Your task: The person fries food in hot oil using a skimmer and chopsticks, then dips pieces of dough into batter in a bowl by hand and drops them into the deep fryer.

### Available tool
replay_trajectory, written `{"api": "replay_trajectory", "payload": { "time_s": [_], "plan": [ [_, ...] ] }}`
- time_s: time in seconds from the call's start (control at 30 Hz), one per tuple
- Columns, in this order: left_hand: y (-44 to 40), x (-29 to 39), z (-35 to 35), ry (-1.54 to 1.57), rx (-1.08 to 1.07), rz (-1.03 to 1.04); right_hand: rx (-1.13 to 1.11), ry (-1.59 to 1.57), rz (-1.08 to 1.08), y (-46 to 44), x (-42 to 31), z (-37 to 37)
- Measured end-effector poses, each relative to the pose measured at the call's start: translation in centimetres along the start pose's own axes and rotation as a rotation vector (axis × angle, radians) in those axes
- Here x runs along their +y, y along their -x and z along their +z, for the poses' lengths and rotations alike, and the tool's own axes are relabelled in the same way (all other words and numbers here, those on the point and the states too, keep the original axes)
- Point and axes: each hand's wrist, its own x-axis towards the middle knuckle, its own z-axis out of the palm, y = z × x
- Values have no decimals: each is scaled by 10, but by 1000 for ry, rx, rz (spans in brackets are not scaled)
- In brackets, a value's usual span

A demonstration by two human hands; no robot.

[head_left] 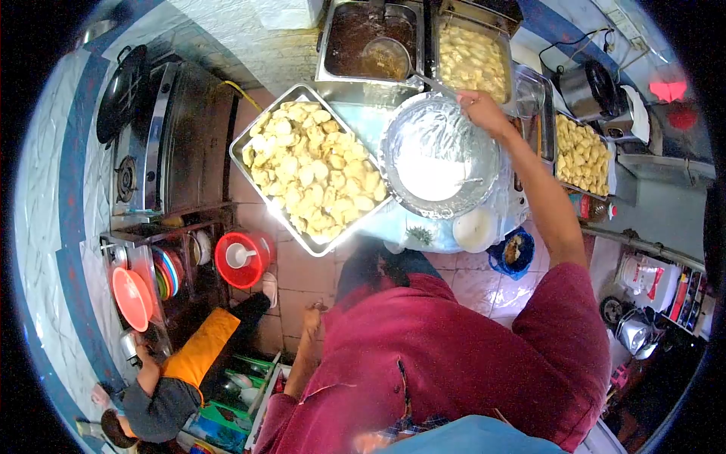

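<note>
My right hand (482, 112) is closed around the handle of a round skimmer (387, 59). The skimmer's bowl rests in brown liquid inside a rectangular metal fryer (330, 54), with small bits showing in it. Just below my right hand stands a large metal basin (394, 144) of white batter (431, 163). To its left, a metal tray (236, 144) is heaped with pale yellow battered pieces (314, 166). My left hand (310, 318) hangs low at my side, away from these things; its fingers are too small and partly hidden to read.
A second metal pan (509, 91) holds more pale pieces right of the fryer, with another tray of pieces (582, 155) farther right. A blue bin (493, 261) and a red bucket (224, 261) stand on the floor. Another person (198, 348) in an orange apron is at lower left.
</note>
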Motion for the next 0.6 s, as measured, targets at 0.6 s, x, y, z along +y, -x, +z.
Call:
{"api": "replay_trajectory", "payload": {
  "time_s": [0.6],
  "plan": [
    [-1,243,58,0,-220,170,6,-1100,228,11,-39,76]
  ]
}}
